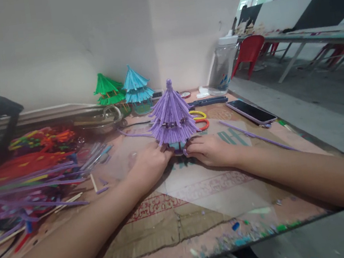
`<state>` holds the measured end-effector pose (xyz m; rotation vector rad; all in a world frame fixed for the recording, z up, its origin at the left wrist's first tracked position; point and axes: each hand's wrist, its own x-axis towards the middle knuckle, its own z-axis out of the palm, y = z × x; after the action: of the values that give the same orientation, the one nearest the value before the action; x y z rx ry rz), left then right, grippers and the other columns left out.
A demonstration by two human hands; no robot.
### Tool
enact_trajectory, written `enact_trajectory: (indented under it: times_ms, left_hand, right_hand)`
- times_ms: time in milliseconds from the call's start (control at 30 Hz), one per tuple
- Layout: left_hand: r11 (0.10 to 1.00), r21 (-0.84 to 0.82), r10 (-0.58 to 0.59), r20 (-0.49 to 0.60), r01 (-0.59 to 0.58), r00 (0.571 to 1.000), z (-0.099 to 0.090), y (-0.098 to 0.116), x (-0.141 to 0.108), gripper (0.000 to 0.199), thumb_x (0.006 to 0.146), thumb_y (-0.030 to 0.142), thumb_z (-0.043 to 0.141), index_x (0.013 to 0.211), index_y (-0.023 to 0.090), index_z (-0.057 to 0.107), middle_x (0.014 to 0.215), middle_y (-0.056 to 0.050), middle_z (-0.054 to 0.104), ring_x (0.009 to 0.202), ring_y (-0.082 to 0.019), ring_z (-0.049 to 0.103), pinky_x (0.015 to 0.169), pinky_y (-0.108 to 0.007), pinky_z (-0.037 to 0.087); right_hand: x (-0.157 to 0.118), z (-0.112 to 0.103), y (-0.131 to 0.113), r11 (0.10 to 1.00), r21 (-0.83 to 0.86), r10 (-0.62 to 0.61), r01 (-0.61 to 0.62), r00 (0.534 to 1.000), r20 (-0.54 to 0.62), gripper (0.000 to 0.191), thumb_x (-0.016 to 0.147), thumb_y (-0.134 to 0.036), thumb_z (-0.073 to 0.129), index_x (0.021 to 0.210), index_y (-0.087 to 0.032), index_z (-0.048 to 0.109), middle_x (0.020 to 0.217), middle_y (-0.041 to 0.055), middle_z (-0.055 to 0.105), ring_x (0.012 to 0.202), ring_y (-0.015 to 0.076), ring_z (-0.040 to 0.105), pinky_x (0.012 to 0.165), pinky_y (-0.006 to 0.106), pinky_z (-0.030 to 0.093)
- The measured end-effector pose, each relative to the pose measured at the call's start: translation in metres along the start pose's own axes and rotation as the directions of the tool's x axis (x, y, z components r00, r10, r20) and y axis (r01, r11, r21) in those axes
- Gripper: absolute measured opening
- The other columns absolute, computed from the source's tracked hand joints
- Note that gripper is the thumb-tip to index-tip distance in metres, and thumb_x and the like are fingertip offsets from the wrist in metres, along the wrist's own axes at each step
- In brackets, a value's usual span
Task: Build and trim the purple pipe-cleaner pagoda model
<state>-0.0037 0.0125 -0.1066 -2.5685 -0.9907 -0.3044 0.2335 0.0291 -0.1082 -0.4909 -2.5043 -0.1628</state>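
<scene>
A purple two-tiered pavilion model (173,116) with a pointed roof of fuzzy stems stands upright at the middle of the table. My left hand (153,159) grips its base from the left, fingers closed and partly hidden under the lower roof. On the right side of the base, my right hand (209,150) holds it with thumb and fingers pressed together. Between the hands, a bit of the light blue base shows. Cardboard (149,236) and a clear plastic sheet with red print (206,186) lie beneath.
Purple stems (33,197) and sticks are heaped at the left. Behind stand green (108,89) and blue (136,84) models and a metal bowl (102,118). Scissors (202,123), a phone (251,111), a purple stem (253,135) and a bottle (222,67) are at the right.
</scene>
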Motion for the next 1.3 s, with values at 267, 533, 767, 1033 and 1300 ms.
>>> enact_trajectory:
  times_ms: [267,533,767,1033,1300]
  left_hand:
    - [0.994,-0.11,-0.015,-0.071,0.007,0.997,0.009,-0.005,0.002,0.019,0.093,0.02,0.054,0.101,0.018,0.071,0.094,-0.009,0.072,0.079,-0.021,0.064,0.069,-0.032,0.05]
    - [0.938,-0.292,-0.197,-0.015,0.184,0.98,0.011,-0.001,0.004,0.02,0.093,0.028,0.056,0.098,0.025,0.075,0.097,-0.004,0.076,0.083,-0.021,0.069,0.071,-0.031,0.05]
    - [0.955,-0.265,-0.148,-0.027,0.136,0.989,0.006,0.001,0.005,0.021,0.092,0.023,0.056,0.098,0.023,0.075,0.098,-0.006,0.075,0.084,-0.021,0.069,0.075,-0.031,0.051]
    - [0.898,-0.418,-0.179,-0.06,0.138,0.982,0.016,0.001,0.003,0.019,0.093,0.03,0.057,0.1,0.025,0.075,0.1,-0.003,0.076,0.088,-0.019,0.069,0.079,-0.03,0.051]
    - [0.931,-0.324,-0.186,-0.026,0.168,0.982,0.008,0.002,0.005,0.019,0.093,0.03,0.058,0.094,0.024,0.076,0.092,-0.004,0.077,0.079,-0.018,0.069,0.07,-0.028,0.048]
  right_hand:
    - [0.001,0.001,-0.002,0.996,-0.078,-0.047,0.041,0.996,-0.079,0.022,0.096,-0.018,0.05,0.086,-0.015,0.068,0.077,0.0069,0.07,0.069,0.0162,0.061,0.065,0.028,0.045]
    - [0.001,-0.001,-0.005,0.985,-0.065,-0.166,0.161,0.984,-0.07,0.022,0.096,-0.014,0.048,0.087,-0.016,0.068,0.081,0.0052,0.074,0.069,0.014,0.066,0.066,0.026,0.048]
    - [0.003,0.001,-0.008,0.986,-0.074,-0.151,0.147,0.987,-0.046,0.024,0.097,-0.015,0.047,0.085,-0.016,0.068,0.079,0.0048,0.074,0.068,0.0145,0.066,0.065,0.026,0.049]
    - [0.002,0.002,-0.006,0.991,-0.019,-0.134,0.133,0.99,-0.047,0.021,0.094,-0.014,0.05,0.085,-0.017,0.069,0.084,0.0059,0.075,0.071,0.0145,0.068,0.068,0.026,0.051]
    - [0.0,0.002,-0.004,0.985,0.008,-0.171,0.172,0.984,-0.042,0.019,0.092,-0.012,0.05,0.087,-0.016,0.068,0.087,0.0062,0.075,0.075,0.0158,0.069,0.069,0.026,0.053]
